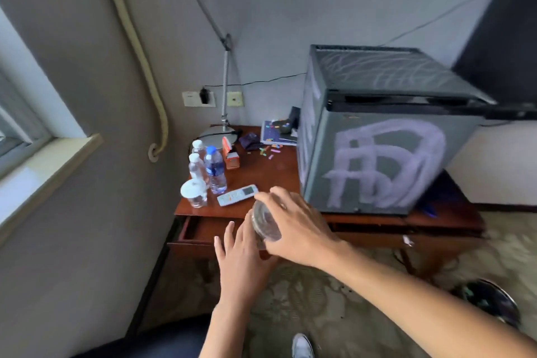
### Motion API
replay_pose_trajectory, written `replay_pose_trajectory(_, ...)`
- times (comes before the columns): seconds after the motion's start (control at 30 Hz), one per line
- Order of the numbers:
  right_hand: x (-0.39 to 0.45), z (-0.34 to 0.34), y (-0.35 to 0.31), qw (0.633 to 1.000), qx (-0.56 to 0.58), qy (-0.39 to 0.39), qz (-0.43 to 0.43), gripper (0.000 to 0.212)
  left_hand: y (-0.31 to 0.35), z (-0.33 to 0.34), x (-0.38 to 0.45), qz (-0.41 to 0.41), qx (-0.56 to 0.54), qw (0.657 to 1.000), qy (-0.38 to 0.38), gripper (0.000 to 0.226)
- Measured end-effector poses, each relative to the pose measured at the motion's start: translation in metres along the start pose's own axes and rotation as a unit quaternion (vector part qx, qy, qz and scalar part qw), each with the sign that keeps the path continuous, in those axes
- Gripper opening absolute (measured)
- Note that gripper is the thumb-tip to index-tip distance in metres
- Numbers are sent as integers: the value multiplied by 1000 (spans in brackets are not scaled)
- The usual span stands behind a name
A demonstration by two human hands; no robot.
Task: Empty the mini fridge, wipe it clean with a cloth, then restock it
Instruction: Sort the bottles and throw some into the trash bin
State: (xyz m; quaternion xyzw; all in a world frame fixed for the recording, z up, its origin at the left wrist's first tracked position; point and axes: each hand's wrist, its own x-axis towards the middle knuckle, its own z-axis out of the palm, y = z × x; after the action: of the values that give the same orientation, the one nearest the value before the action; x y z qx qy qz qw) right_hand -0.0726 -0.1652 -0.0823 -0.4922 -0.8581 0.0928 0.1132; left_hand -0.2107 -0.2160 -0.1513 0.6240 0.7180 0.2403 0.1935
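Right now the dark grey box-shaped mini fridge (374,136) sits on the right part of the reddish-brown wooden desk (267,171), its door closed and streaked with pale smeared swirls on the front and top; near its lower left corner, over the desk's near edge, the right hand (293,227) curls its fingers over a clear round glass jar (266,224), gripping it from above; the left hand (241,253) lies just beside and under the jar with fingers straight and spread, palm touching its lower side; below them a desk drawer (197,232) stands pulled open; left of the hands lies a white remote control (237,195), and further left stand a clear glass with a white lid (194,193) and three clear plastic water bottles (215,168), one with a blue cap and label; behind these stand an orange carton (231,152) and the round base of a silver desk lamp (216,136); small coloured scraps (271,150) are scattered toward the far side, near a printed booklet (276,132) against the fridge's left wall.
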Motion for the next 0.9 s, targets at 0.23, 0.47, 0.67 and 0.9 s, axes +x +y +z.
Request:
replay_pose_trajectory(0.23,-121,-36,39,996,16,-3,90,85,79,50,-52,82,-87,992,-42,64)
replay_pose_trajectory(0.47,-241,-78,127,980,20,-1,197,81,191,124,-103,195,-36,973,-121,83)
replay_pose_trajectory(0.67,-381,-111,240,955,-1,38,295,85,314,227,-160,297,25,942,-153,101)
replay_pose_trajectory(0.9,-556,-127,388,892,20,63,447,85,438,336,-223,327,108,919,-193,110)
